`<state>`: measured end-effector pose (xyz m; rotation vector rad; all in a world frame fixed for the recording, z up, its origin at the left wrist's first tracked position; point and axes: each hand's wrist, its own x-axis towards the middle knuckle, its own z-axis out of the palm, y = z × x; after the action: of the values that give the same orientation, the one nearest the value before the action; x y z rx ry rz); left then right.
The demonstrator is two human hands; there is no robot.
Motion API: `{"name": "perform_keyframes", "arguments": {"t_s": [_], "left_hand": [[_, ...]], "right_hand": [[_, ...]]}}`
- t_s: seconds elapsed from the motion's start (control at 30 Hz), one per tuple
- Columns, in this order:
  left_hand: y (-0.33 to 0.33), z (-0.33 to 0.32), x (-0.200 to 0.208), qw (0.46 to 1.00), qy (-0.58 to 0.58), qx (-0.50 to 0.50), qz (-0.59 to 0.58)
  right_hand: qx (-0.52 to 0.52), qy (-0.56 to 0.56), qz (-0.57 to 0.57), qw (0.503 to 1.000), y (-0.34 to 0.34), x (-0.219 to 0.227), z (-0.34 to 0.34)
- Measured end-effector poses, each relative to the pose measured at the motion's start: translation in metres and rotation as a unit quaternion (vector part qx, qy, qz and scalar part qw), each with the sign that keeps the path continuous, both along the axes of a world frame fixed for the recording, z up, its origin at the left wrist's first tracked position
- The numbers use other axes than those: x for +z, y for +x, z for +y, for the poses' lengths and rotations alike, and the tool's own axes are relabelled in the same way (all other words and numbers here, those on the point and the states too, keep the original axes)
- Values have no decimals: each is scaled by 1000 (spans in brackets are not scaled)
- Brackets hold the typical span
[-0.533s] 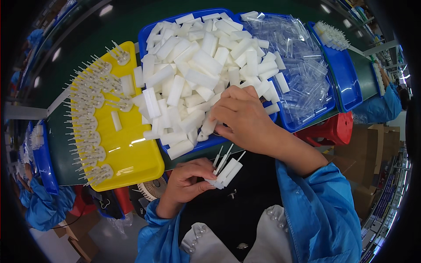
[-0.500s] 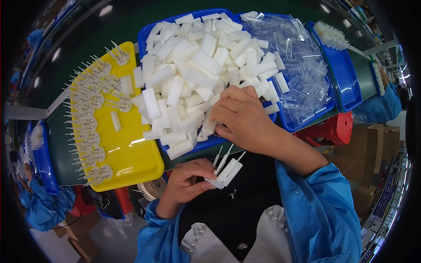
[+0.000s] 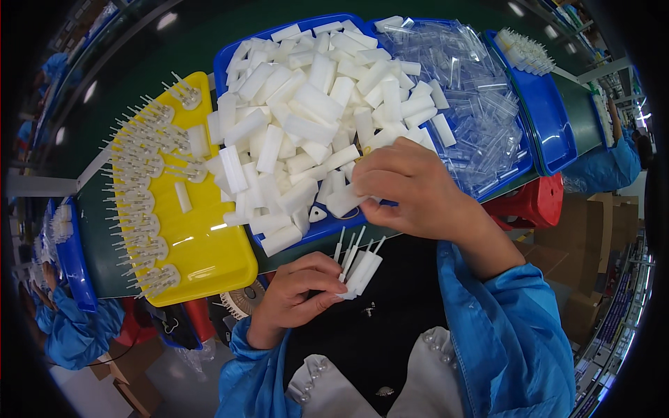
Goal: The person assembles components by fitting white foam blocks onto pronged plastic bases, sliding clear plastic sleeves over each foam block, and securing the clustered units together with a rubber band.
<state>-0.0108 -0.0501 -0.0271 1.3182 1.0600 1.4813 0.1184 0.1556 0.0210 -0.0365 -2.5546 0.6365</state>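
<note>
Low in front of me, my left hand [image 3: 298, 291] pinches a small white base with thin upright rods [image 3: 350, 252]. White foam sleeves [image 3: 367, 272] cover some of its rods, while others stand bare. My right hand [image 3: 411, 189] is closed on a white foam sleeve [image 3: 343, 202] at the near edge of the foam heap [image 3: 306, 104]. That heap of loose foam sleeves fills a blue tray [image 3: 221, 61]. Part of the right fingers' grip is hidden behind the hand itself.
On the left, a yellow tray [image 3: 209, 254] carries several similar rodded bases [image 3: 143, 198]. A blue tray of clear plastic tubes [image 3: 467, 90] lies right of the foam; beyond it, another blue tray [image 3: 550, 132] holds white parts. A red stool [image 3: 533, 202] stands below. Co-workers in blue sit at both sides.
My right hand has shifted slightly right and down, drawing a foam sleeve out from the heap's edge. My left hand stays almost in place, with the base tilted a little differently.
</note>
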Motion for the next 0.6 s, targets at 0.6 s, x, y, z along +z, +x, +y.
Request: {"name": "perform_keyframes", "arguments": {"t_s": [0.6], "left_hand": [[13, 20, 10, 992, 79, 40, 90]], "right_hand": [[-68, 60, -21, 996, 53, 14, 7]]}}
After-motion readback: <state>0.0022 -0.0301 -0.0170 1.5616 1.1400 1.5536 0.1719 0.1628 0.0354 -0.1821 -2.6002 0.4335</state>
